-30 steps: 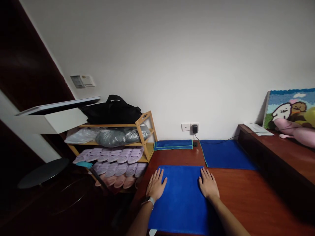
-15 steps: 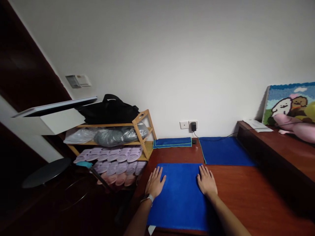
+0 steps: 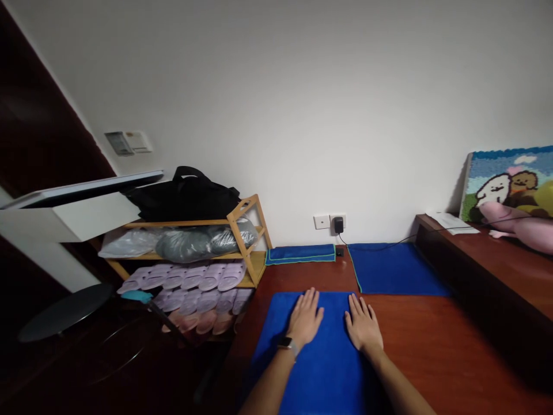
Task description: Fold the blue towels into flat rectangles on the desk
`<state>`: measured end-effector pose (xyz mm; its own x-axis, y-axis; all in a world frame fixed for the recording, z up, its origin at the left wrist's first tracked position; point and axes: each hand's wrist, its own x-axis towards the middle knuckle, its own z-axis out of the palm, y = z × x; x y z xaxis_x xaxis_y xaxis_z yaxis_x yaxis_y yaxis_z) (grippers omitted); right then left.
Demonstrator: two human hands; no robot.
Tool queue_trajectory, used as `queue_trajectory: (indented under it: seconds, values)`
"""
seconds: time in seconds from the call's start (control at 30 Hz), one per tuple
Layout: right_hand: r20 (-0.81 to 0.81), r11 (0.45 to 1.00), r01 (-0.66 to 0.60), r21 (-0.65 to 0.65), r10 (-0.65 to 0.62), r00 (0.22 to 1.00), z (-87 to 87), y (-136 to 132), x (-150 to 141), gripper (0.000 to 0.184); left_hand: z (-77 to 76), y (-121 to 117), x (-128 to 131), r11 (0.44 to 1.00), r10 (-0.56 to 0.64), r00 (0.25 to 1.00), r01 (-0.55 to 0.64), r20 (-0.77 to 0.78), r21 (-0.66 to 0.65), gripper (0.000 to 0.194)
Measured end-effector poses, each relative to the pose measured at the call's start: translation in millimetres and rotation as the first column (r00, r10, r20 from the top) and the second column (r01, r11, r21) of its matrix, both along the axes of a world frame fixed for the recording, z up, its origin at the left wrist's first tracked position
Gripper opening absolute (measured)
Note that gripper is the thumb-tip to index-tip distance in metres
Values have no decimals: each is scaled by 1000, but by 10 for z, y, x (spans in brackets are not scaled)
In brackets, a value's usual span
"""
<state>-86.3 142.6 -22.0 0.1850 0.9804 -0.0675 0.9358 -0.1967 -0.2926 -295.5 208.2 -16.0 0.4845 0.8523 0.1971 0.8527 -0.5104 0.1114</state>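
Note:
A blue cloth (image 3: pixel 326 377) lies spread flat on the brown wooden table (image 3: pixel 432 340) in front of me. My left hand (image 3: pixel 306 318), with a watch on the wrist, rests palm down over the upper middle of the cloth, fingers stretched out. At the cloth's right edge, near its far corner, my right hand (image 3: pixel 363 324) also lies flat, fingers slightly apart. Neither hand grips anything. Beyond them, a folded blue cloth (image 3: pixel 300 254) with green edging sits against the wall, and another blue cloth (image 3: pixel 393 270) lies flat at the back right.
A wooden rack (image 3: pixel 248 236) with lilac clogs (image 3: pixel 211 276) and a black bag (image 3: pixel 185 196) stands left of the table. A black plug adapter (image 3: pixel 339 225) has a cable running right. A raised ledge (image 3: pixel 510 253) holds papers (image 3: pixel 451 221) and a pink toy (image 3: pixel 522 227).
My left hand has moved right, from the cloth's left edge onto its middle. The right hand stays at the right edge. The view has shifted slightly.

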Motion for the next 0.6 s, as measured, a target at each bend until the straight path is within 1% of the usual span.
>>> queue_trajectory:
  seconds: [0.07,0.1,0.13,0.17,0.2,0.23,0.27,0.33,0.4,0.47,0.53,0.6]
  values:
    - [19,1000,1,-10,0,1000,1,4,3,67,-99,-74,414,993,-114,993,116,43,-38,64]
    - [31,1000,1,-13,-1,1000,1,6,4,67,-144,-105,568,988,-144,988,147,58,-50,64]
    - [40,1000,2,-15,-1,999,0,7,4,67,-179,-125,666,985,-156,985,160,68,-57,63]
    - [47,1000,4,-14,-3,999,-2,7,5,66,-202,-132,697,985,-155,985,159,71,-62,62]
    - [48,1000,7,-11,-7,999,-4,8,5,66,-212,-124,657,987,-142,988,147,66,-69,62]
    - [45,1000,12,-7,-11,999,-6,8,6,66,-210,-103,545,990,-119,991,122,54,-76,62]
    - [38,1000,15,-2,-15,999,-9,9,6,66,-197,-72,372,993,-82,996,85,36,-87,64]
    - [20,1000,14,4,-14,1000,-12,9,7,66,-156,10,-106,993,34,999,-34,-10,-117,68]
    - [14,1000,10,10,-10,1000,-16,7,8,67,-113,86,-624,975,171,984,-177,-53,-138,73]
    - [26,1000,12,9,-12,1000,-23,3,7,67,-90,130,-1033,958,238,968,-247,-78,-148,74]
    - [46,1000,16,3,-16,999,-33,0,3,68,-94,134,-1252,954,258,963,-267,-80,-139,75]
    - [61,1000,15,-6,-15,998,-49,-3,-4,68,-118,110,-1304,957,260,963,-266,-70,-115,76]
